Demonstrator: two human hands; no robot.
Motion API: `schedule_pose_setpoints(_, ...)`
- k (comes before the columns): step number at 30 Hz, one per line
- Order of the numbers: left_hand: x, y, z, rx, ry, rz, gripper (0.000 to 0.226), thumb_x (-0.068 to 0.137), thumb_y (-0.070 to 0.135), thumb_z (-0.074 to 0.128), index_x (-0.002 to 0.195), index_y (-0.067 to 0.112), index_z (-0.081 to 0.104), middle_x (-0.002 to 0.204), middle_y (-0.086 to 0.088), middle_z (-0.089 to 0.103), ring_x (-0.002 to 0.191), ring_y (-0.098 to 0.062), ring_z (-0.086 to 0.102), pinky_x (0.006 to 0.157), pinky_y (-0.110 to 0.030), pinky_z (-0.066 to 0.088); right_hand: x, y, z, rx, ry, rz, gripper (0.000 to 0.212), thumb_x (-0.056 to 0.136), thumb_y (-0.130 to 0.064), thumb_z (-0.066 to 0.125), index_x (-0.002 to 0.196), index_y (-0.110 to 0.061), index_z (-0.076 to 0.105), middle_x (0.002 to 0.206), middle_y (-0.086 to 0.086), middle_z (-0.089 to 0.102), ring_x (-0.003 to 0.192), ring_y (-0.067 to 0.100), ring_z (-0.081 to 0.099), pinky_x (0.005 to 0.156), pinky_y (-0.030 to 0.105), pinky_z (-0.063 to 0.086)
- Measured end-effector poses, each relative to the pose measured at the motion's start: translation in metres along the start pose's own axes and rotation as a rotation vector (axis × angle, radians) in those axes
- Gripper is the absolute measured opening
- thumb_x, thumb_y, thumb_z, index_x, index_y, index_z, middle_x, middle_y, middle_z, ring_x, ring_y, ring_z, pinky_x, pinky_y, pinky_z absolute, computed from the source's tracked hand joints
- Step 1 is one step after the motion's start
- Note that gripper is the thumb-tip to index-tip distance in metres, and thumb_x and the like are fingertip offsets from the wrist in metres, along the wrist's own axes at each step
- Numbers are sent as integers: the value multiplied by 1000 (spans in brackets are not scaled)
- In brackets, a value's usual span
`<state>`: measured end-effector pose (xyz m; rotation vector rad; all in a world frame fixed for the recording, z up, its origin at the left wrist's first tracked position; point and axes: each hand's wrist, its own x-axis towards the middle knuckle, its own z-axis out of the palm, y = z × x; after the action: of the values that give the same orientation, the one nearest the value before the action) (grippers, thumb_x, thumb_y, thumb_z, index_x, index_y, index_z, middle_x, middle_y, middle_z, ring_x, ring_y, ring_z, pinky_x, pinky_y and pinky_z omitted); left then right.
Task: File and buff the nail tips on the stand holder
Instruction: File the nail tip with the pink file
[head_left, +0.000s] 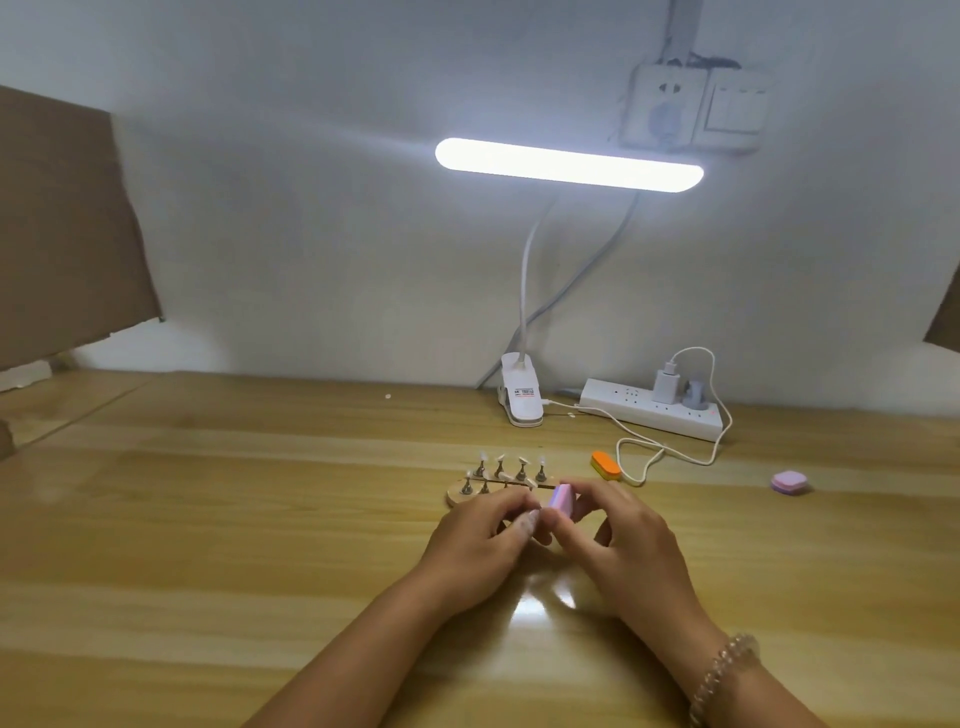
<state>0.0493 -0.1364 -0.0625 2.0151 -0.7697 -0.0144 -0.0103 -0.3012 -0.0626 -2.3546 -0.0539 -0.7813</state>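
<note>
At mid-bench, just in front of the stand holder (460, 498), I find both hands raised together over the work. The left hand (478, 540) has its fingers curled, pinching a pale nail tip (529, 519) at the fingertips. I cannot tell whether that tip sits on a peg lifted from the holder. The right hand (623, 540) grips a small pink-and-lilac buffer block (562, 500) between thumb and fingers, one face of it set against or just beside the held tip. Motion blur hides the exact contact.

Behind the hands, the wooden holder lies flat on the bench (260, 519) with two rows of metal pegs, each carrying one of the mounted nail tips (501, 460). Their finish is too small to read, so I cannot mark any as completed.

An orange file block (605, 464) lies just right of the holder, unheld. A second pink buffer (789, 482) rests well apart to the right.

My judgement: the work is at the buffing stage on one tip, with the file set aside. I judge the task to be mid-course, and how many of the mounted tips are left to do cannot be confirmed.
</note>
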Motion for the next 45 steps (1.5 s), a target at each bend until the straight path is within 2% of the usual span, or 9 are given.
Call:
schedule_pose_setpoints(3, 1, 1, 0, -8, 10, -17, 29, 102, 20, 51, 81, 39, 60, 75, 20, 60, 73, -4, 55, 72, -35, 47, -4, -5, 1, -25, -38, -57, 32, 77, -50, 70, 106, -41, 62, 88, -22, 62, 69, -2, 55, 56, 14, 38)
schedule_pose_setpoints(7, 0, 2, 0, -29, -6, -20, 25, 103, 23, 51, 85, 34, 64, 81, 17, 70, 82, -5, 63, 73, -34, 49, 2, 1, -1, 68, 15, 72, 29, 74, -53, 72, 98, -41, 62, 81, -20, 65, 68, 0, 57, 59, 20, 40)
schedule_pose_setpoints(12, 0, 0, 0, -42, 13, -12, 22, 102, 20, 52, 88, 28, 67, 77, 20, 66, 75, -2, 59, 72, -35, 49, 0, -1, 0, 117, -50, 35, 30, 77, -44, 76, 103, -33, 67, 81, -15, 66, 61, 2, 56, 57, 21, 41)
schedule_pose_setpoints(21, 1, -1, 2, -32, -5, -10, 18, 99, 20, 57, 95, 28, 72, 88, 18, 72, 83, -2, 65, 77, -32, 52, 2, 0, -1, 58, -14, 53, 43, 76, -73, 50, 96, -38, 67, 82, -19, 66, 71, 3, 59, 61, 25, 45)
schedule_pose_setpoints(27, 0, -1, 1, -20, 8, -5, 23, 96, 21, 61, 92, 42, 69, 85, 21, 69, 77, -13, 62, 72, -32, 48, -1, -4, 0, 64, -56, -20, 44, 77, -74, 52, 96, -36, 66, 85, -18, 65, 72, 6, 60, 60, 30, 49)
schedule_pose_setpoints(30, 0, -2, 3, -14, 7, -10, 15, 95, 27, 63, 93, 39, 72, 83, 25, 68, 63, -4, 49, 65, -26, 41, 1, 0, -1, -5, 1, 31, 32, 80, -63, 57, 93, -36, 66, 83, -18, 63, 76, 2, 58, 64, 26, 46)
schedule_pose_setpoints(38, -1, -1, 1, -41, 10, 5, 21, 93, 26, 65, 82, 43, 68, 73, 25, 65, 57, -2, 44, 60, -23, 38, 0, 0, -1, -40, 3, 15, 36, 77, -68, 58, 90, -34, 62, 82, -19, 59, 74, 2, 55, 62, 24, 47)
schedule_pose_setpoints(41, -1, 2, 0, -75, -1, 7, 20, 83, 21, 59, 82, 39, 69, 71, 25, 64, 56, 2, 46, 59, -18, 37, -4, -5, 1, -35, -43, -49, 40, 73, -72, 57, 89, -35, 60, 80, -19, 59, 68, 3, 53, 55, 21, 41)
schedule_pose_setpoints(45, -1, 0, 1, -77, 16, 27, 23, 96, 16, 62, 86, 35, 70, 81, 18, 68, 63, 7, 54, 65, -23, 44, 2, 1, 0, 16, 22, 40, 37, 74, -67, 57, 88, -34, 64, 80, -18, 62, 72, 4, 57, 62, 25, 44)
